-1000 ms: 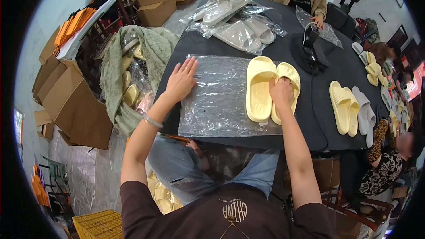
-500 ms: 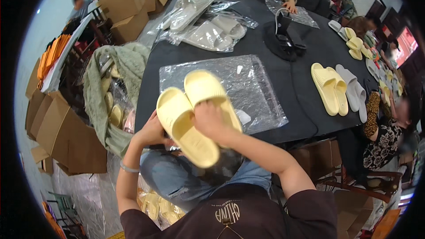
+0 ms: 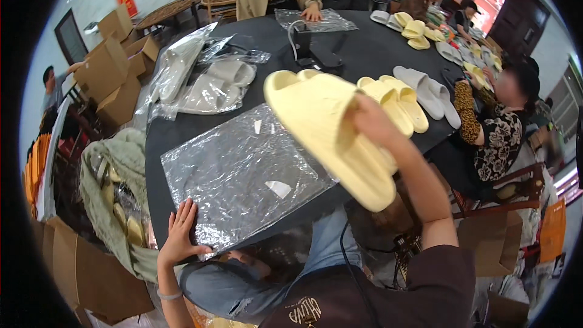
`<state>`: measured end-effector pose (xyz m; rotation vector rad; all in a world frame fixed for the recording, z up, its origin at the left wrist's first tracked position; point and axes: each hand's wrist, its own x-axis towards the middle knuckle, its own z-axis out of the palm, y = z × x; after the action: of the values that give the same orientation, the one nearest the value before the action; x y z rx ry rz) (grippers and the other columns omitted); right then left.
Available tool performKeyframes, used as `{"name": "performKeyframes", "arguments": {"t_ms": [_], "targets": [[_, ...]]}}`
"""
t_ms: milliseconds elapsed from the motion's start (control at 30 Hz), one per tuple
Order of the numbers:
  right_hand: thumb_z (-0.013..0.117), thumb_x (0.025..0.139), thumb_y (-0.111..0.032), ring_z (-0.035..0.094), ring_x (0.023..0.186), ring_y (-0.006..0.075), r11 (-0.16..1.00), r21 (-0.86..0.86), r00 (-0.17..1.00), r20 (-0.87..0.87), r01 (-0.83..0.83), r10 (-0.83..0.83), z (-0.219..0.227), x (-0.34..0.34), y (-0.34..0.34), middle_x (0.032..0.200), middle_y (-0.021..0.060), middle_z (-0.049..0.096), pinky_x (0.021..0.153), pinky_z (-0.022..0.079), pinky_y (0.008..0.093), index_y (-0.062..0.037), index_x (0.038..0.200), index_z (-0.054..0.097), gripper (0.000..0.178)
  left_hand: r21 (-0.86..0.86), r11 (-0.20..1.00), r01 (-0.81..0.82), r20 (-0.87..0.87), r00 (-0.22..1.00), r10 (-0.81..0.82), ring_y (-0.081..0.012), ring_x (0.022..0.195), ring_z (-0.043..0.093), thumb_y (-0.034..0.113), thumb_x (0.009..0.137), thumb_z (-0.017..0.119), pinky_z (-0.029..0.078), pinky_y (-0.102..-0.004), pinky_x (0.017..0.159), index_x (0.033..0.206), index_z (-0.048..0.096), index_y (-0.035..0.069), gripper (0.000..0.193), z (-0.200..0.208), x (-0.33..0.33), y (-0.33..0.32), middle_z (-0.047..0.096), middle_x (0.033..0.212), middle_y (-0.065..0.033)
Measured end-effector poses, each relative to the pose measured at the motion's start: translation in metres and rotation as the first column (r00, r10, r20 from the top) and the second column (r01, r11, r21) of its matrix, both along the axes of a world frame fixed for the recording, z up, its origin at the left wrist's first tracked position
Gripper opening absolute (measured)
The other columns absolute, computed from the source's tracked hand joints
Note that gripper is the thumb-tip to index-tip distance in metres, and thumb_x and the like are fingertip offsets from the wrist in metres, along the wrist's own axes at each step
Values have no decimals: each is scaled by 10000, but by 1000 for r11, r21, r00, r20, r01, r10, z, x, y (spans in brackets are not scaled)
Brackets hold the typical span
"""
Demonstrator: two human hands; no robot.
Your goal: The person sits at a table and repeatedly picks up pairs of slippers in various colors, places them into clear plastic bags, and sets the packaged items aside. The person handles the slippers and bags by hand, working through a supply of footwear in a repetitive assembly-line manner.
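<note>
My right hand (image 3: 371, 123) is closed on a pair of pale yellow slippers (image 3: 322, 123), its fingers tucked under the strap of one. The pair is held tilted above the right part of the table, and one slipper mostly hides the other. Below and to the left, a clear plastic bag (image 3: 240, 173) lies flat on the black table, with small white patches showing on it. My left hand (image 3: 182, 231) rests on the bag's near left edge, fingers stretched out and thumb spread, holding nothing.
Bagged grey slippers (image 3: 212, 94) lie at the table's far left. A black device (image 3: 313, 54) stands at the back. More yellow slippers (image 3: 395, 106) and grey slippers (image 3: 430, 92) sit at right. A co-worker's hand (image 3: 312, 13) touches another bag. Cartons (image 3: 91, 261) stand at left.
The yellow slippers have moved right, off the bag, in my right hand. My left hand has left the slippers' side and lies on the bag's edge. The whole view has turned rightward.
</note>
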<state>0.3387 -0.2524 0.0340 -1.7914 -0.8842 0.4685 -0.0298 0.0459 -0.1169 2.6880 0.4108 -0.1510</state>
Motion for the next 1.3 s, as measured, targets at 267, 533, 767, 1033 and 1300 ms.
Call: {"name": "performKeyframes", "arguments": {"t_ms": [267,533,767,1033,1300], "targets": [[521,878,-34,569,1010,139,951,-252,972,-102,179,-211,-94,97,-184,1087,68,639,879,442,275,36,1139,599,281,-394,917,-67,347,913,216,-278,1423,169,466,787,673,164,-386,1135,1433,319,31,855,4,18,2,201,1534,-149],[565,875,-72,603,1000,200,788,-226,817,239,573,-525,-78,90,-300,1088,137,654,878,449,306,32,1136,598,283,-400,899,-176,380,861,338,-283,1402,237,366,816,657,181,-377,1130,1386,381,-13,738,-1,15,0,304,1491,-162],[619,791,-327,634,871,375,200,-412,448,692,889,-566,-139,225,-387,915,278,638,728,486,418,49,928,632,401,-294,918,-268,448,810,379,-297,1351,336,210,837,616,243,-385,1105,1308,484,-17,539,-22,27,-8,430,1407,-160],[572,799,-288,593,999,413,168,-321,361,772,932,-523,-154,350,-301,1045,298,612,863,467,456,51,1024,637,413,-136,938,-319,355,868,347,-327,1352,331,177,706,687,263,-435,1097,1217,574,14,548,-13,37,-17,466,1380,-137],[612,822,-274,630,896,368,365,-290,454,716,885,-531,-112,347,-312,962,253,652,768,489,432,76,989,627,388,-123,945,-303,359,874,327,-333,1345,342,146,680,695,274,-424,1094,1230,568,29,576,-18,37,-13,458,1389,-137]]}}
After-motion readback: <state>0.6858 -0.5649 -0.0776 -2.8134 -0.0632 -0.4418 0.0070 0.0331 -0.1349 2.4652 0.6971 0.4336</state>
